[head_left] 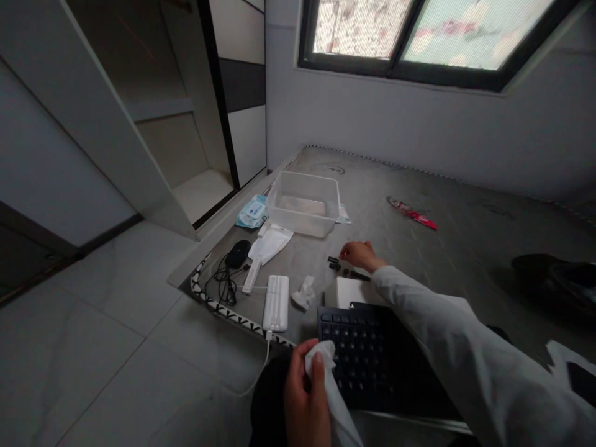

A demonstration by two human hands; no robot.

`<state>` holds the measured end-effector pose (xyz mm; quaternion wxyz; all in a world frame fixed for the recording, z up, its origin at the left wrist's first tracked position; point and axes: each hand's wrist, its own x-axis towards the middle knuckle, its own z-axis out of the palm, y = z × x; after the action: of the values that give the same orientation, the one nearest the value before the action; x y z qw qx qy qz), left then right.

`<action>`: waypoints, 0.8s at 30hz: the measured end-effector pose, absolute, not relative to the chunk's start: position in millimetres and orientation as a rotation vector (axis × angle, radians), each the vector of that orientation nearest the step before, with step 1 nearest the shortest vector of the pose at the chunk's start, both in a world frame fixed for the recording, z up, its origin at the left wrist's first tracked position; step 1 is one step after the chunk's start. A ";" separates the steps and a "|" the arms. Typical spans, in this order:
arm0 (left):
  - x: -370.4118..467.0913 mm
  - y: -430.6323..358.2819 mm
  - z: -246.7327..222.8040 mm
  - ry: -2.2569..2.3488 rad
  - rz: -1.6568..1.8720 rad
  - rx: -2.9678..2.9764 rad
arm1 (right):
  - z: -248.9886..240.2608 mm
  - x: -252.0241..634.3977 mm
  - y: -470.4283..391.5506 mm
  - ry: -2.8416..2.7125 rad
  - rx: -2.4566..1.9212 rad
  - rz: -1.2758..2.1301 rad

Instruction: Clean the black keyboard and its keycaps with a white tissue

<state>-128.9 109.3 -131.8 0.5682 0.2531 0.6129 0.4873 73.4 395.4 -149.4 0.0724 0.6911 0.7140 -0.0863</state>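
At the bottom centre my left hand (307, 394) is closed on a white tissue (331, 385), beside the left edge of a black keyboard (356, 351). My right hand (361, 254) reaches past the keyboard to several small black pieces (334, 264) on the grey mattress (372, 180). Its fingers are pinched together at the right of these pieces; what they hold, if anything, is too small to tell. Under the right forearm lies a white box (356, 292). A crumpled tissue (305, 293) rests left of the box.
A clear plastic bin (305, 205) stands behind, beside a blue wipes pack (252, 212). A black mouse (238, 253) with its cable, a white power bank (277, 303) with a cord and a white pouch (274, 242) lie left. A red packet (413, 214) is farther right.
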 end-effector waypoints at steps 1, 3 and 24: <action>-127.4 110.3 -136.0 1.445 1.153 0.584 | -154.8 69.8 401.0 2.141 2.064 -0.258; -123.9 111.6 -143.5 1.469 1.169 0.561 | -163.6 62.9 408.8 2.134 2.035 -0.252; -122.4 106.7 -134.7 1.415 1.261 0.586 | -89.5 83.3 332.1 2.340 2.303 -0.322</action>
<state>-122.4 106.7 -134.7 0.5469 0.2471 0.5972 0.5322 83.3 332.1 -89.5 -0.0784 0.6960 0.7071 -0.0974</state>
